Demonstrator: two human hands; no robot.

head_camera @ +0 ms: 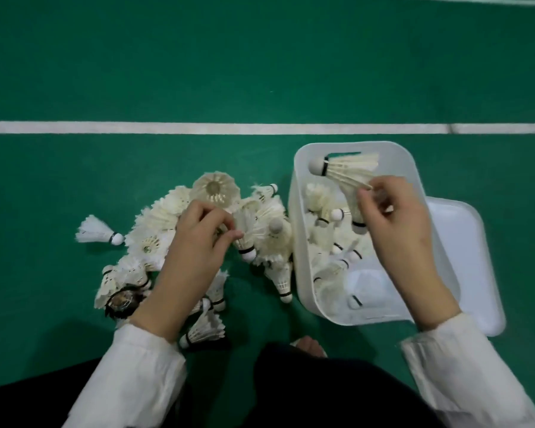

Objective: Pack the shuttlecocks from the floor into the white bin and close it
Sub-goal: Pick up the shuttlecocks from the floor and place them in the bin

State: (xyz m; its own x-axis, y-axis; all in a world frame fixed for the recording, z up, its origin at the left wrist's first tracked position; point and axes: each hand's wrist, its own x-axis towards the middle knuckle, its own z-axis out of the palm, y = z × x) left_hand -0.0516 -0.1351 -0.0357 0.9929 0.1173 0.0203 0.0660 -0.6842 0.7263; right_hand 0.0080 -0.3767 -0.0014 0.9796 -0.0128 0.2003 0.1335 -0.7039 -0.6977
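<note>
Pinching a shuttlecock (pixel 343 168) by its feathers, right hand (pixel 393 217) hangs over the bin (pixel 297 211); left of the bin, left hand (pixel 198 239) pinches a second shuttlecock (pixel 244 237) in the pile (pixel 161 223). Lid (pixel 470 242) right of the bin, half hidden; bin's contents blur.

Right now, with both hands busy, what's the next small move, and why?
Probably let the right hand drop its shuttlecock: it pinches the feathers with the cork over the open white bin. The left hand grips a second shuttlecock at the floor pile, ready to follow.
</note>
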